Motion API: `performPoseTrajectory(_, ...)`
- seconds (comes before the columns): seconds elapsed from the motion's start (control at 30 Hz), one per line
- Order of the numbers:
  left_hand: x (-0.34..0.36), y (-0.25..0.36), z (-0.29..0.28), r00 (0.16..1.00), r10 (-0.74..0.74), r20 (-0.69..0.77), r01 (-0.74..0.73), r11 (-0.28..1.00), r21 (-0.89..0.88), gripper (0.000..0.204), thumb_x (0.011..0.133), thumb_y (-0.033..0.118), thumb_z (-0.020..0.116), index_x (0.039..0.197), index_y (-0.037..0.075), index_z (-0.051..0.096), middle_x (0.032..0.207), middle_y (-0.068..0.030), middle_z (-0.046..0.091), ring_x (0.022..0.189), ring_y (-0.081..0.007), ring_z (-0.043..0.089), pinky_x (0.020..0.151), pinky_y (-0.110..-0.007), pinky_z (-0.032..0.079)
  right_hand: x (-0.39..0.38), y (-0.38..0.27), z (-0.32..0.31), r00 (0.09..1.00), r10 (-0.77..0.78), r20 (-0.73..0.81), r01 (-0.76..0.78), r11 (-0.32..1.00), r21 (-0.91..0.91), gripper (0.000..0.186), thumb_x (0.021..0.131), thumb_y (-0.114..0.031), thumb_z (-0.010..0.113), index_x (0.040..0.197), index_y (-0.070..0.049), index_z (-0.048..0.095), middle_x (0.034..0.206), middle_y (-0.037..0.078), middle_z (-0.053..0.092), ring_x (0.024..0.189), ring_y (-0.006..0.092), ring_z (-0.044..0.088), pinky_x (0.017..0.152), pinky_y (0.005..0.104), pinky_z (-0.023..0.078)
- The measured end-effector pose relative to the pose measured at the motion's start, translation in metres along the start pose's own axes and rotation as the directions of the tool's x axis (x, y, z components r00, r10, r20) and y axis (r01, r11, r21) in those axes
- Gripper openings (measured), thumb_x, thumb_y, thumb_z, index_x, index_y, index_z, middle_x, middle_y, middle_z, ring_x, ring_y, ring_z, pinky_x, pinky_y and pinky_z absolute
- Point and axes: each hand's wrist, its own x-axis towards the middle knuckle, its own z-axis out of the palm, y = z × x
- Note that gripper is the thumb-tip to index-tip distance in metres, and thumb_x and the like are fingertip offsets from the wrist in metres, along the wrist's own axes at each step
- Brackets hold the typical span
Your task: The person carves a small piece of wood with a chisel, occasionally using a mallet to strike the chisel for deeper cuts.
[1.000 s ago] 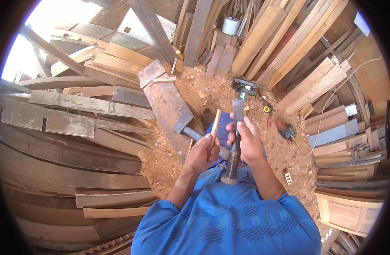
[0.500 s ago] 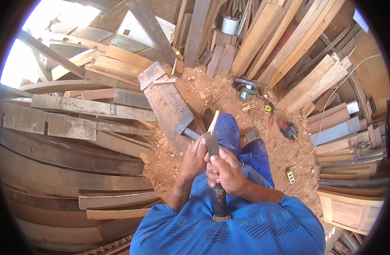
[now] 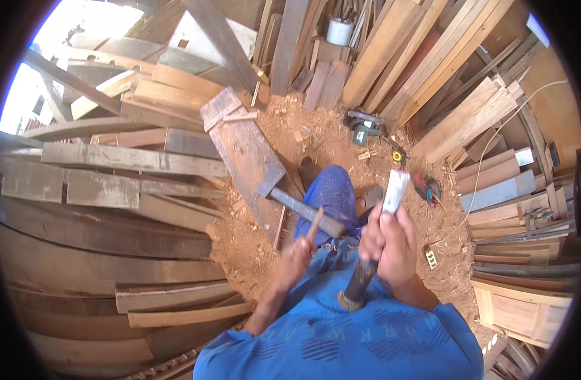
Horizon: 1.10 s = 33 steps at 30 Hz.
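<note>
My left hand (image 3: pixel 295 259), lower centre, is closed on a thin wooden stick (image 3: pixel 316 223) that points up. To its right my right hand (image 3: pixel 392 247) grips a large chisel (image 3: pixel 397 185), its broad blade raised and its dark handle reaching down toward my blue shirt. A hammer (image 3: pixel 271 180) with a squarish head lies on a worn wooden board (image 3: pixel 230 139) above my left hand, its long handle running toward my lap. My blue-trousered knee (image 3: pixel 328 180) shows between the hands.
A circular saw (image 3: pixel 363 130), yellow tape measure (image 3: pixel 397 156) and red-and-black tool (image 3: pixel 426 189) lie among shavings. Stacked planks (image 3: pixel 100 240) surround me; a white bucket (image 3: pixel 339 33) stands at the back, and a pale cable (image 3: pixel 493 145) runs down to a power strip (image 3: pixel 431 259).
The chisel has moved away from the stick and swung up to the right, its blade now catching light. My left hand has drawn lower with the stick, uncovering more of the hammer's handle.
</note>
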Motion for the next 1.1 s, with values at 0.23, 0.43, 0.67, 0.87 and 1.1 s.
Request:
performPoseTrajectory(0.23,0.070,0.063,0.018,0.998,0.055,-0.040,-0.067,0.698,-0.713,0.039,0.105,0.036,0.032,0.096,0.006,0.055,0.066,-0.0001,0.043,0.054,-0.0081,0.035,0.049,-0.026,0.030,0.035,0.019,0.006,0.992,0.117,0.047,-0.121,0.989,0.085,0.015,0.102,-0.020,0.042,0.104,-0.007,0.049,0.068,-0.002,0.040,0.050,0.0066,0.040,0.049,0.0262,0.044)
performPoseTrajectory(0.43,0.084,0.072,0.007,0.958,0.221,0.182,0.005,0.622,-0.783,0.034,0.104,0.033,0.035,0.091,0.008,0.053,0.058,0.0026,0.042,0.047,-0.0075,0.034,0.044,-0.023,0.026,0.033,0.029,0.013,0.952,0.271,0.145,-0.299,0.927,0.228,0.015,0.101,-0.022,0.046,0.105,-0.008,0.049,0.071,-0.003,0.042,0.054,0.0067,0.043,0.052,0.0287,0.046)
performPoseTrajectory(0.67,0.091,0.095,-0.002,0.964,0.244,-0.105,-0.265,0.903,-0.339,0.038,0.103,0.035,0.036,0.082,0.009,0.053,0.062,0.0041,0.044,0.055,-0.0049,0.039,0.048,-0.022,0.031,0.016,0.061,0.034,0.843,0.471,0.260,-0.522,0.833,0.184,0.014,0.100,-0.021,0.045,0.103,-0.008,0.049,0.069,-0.003,0.041,0.050,0.0056,0.040,0.051,0.0280,0.045)
performPoseTrajectory(0.87,0.073,0.090,-0.009,0.929,0.344,-0.135,-0.360,0.924,-0.127,0.035,0.104,0.028,0.035,0.081,0.007,0.051,0.065,0.0017,0.046,0.061,-0.0073,0.041,0.054,-0.025,0.035,0.004,0.058,0.034,0.871,0.433,0.230,-0.458,0.887,0.065,0.017,0.099,-0.024,0.047,0.101,-0.007,0.049,0.065,-0.003,0.035,0.047,0.0057,0.035,0.046,0.0274,0.043)
performPoseTrajectory(1.1,0.043,0.088,0.002,0.905,0.405,-0.130,-0.416,0.906,-0.073,0.036,0.104,0.025,0.036,0.080,0.004,0.052,0.066,-0.0003,0.049,0.060,-0.0097,0.045,0.055,-0.030,0.038,-0.003,0.045,0.032,0.926,0.333,0.177,-0.338,0.941,-0.003,0.017,0.100,-0.023,0.045,0.100,-0.006,0.048,0.064,-0.002,0.035,0.047,0.0066,0.036,0.045,0.0281,0.043)
